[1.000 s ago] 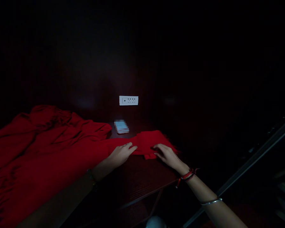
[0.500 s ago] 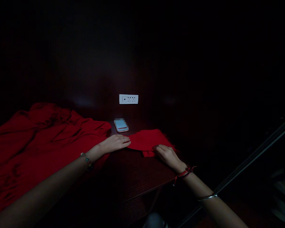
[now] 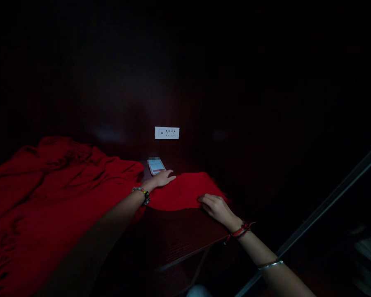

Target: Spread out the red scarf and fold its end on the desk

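A red fringed scarf point(image 3: 185, 192) lies on the dark wooden desk, its right part flat and its left part spread in a large rumpled heap point(image 3: 68, 173). My left hand point(image 3: 164, 178) rests at the far left edge of the flat part, fingers stretched out and apart, next to a phone point(image 3: 155, 166). At the near right edge of the scarf, the fingers of my right hand point(image 3: 214, 206) are closed on the cloth in a pinch. Fringe shows along the right end, partly in shadow.
A white socket plate point(image 3: 167, 133) is on the dark wall behind the desk. The desk's front edge point(image 3: 185, 258) runs below my hands. A pale diagonal edge point(image 3: 327, 206) crosses the dark area at the right.
My left hand has moved away from me and slightly right, its fingers now spread. The scarf's near edge has come toward me, covering the lower layer. My right hand stays at its edge.
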Demonstrator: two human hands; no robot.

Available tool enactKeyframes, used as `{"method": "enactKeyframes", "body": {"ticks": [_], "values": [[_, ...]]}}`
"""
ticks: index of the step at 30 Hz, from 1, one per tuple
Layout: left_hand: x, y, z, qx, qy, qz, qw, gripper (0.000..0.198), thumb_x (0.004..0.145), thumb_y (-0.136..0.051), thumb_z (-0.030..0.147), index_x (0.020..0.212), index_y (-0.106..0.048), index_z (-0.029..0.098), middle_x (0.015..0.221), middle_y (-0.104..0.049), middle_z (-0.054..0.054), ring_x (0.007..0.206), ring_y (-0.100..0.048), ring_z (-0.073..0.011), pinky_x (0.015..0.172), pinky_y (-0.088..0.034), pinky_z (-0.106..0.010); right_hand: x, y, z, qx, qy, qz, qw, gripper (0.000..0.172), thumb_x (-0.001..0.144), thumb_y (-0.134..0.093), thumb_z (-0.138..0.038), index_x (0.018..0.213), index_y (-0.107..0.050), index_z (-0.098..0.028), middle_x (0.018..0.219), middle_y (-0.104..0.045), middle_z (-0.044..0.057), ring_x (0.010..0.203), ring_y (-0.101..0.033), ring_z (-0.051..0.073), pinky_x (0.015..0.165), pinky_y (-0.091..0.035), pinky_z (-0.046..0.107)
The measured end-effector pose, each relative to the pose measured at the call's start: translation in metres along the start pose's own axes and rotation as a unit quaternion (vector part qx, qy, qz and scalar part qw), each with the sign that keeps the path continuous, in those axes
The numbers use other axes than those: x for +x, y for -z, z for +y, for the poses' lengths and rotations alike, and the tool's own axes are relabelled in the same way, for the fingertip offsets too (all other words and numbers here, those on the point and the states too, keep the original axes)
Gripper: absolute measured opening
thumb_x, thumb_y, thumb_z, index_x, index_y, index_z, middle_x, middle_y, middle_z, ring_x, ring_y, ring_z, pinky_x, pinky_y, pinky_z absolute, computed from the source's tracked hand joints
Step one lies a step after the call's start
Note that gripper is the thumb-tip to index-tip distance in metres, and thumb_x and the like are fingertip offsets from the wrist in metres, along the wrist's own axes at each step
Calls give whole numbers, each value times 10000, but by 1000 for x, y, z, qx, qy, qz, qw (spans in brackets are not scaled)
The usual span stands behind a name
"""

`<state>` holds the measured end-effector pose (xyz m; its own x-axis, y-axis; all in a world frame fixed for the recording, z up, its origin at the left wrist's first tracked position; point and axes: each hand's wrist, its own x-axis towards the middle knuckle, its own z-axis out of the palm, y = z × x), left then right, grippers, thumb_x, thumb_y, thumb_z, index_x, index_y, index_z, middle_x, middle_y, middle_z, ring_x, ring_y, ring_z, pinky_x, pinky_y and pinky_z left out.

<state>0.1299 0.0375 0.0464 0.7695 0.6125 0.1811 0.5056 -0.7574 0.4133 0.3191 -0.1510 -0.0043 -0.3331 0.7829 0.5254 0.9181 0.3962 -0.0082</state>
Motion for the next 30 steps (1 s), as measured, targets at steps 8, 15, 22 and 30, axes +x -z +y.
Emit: {"method": "enactKeyframes", "body": {"ticks": [8, 15, 22, 30], "values": [[44, -8, -19, 0, 6, 29, 1000, 249, 793, -341, 123, 817, -583, 68, 798, -624, -35, 734, -546, -118, 650, -423, -195, 2, -1, 1, -56, 31, 33, 997, 194, 847, -402, -148, 921, -580, -170, 866, -622, 81, 777, -579, 155, 697, -466, 263], [56, 1, -13, 35, -28, 45, 998, 251, 871, -403, 263, 979, -539, 82, 918, -571, -41, 835, -546, -170, 752, -441, -314, 3, -1, 0, -59, 36, 33, 997, 210, 842, -408, -129, 946, -584, -173, 911, -617, 94, 846, -571, 166, 759, -462, 297], [15, -24, -3, 79, -34, 79, 993, 342, 853, -379, 239, 1164, -422, 103, 1139, -470, -123, 1042, -457, -193, 899, -349, -323, 0, -2, 2, 3, -12, 6, 1000, 214, 855, -387, -153, 963, -570, -176, 880, -614, 81, 810, -575, 160, 726, -463, 273], [-115, -32, 37, 249, -48, -8, 967, 494, 819, -437, 375, 1277, -348, 212, 1170, -474, -116, 1047, -482, -257, 854, -403, -377, 2, -8, 5, 99, -66, 58, 991, 228, 855, -389, -163, 1034, -529, -180, 956, -624, 74, 857, -589, 169, 755, -468, 295]]}}
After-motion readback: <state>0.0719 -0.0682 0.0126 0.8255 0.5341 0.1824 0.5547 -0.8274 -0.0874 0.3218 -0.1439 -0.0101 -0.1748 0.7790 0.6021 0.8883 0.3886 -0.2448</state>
